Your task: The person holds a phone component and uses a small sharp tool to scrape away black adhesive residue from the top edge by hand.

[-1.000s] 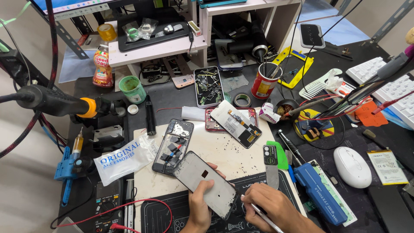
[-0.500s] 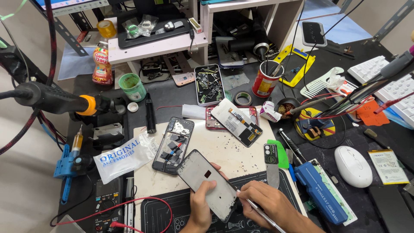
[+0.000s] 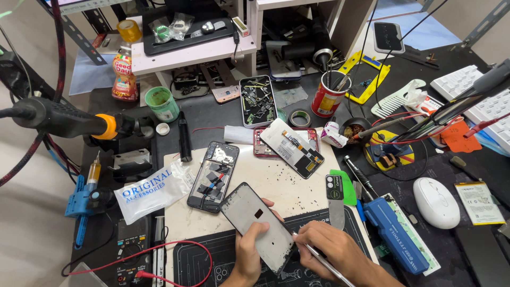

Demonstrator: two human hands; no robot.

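Where the frame ends, both hands (image 3: 297, 255) cut off.

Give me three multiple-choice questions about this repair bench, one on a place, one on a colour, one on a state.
1. Where does the white mouse lie?
A. right of the hands
B. on the shelf
C. inside the cup

2. What colour is the small cup near the bottle?
A. green
B. purple
C. black

3. What is the left hand doing?
A. resting flat and empty
B. holding the grey phone panel
C. gripping the bottle

Key: A, the mouse sits on the dark mat at right; A, its wall is green; B, fingers wrap the panel while the right hand holds a thin tool.
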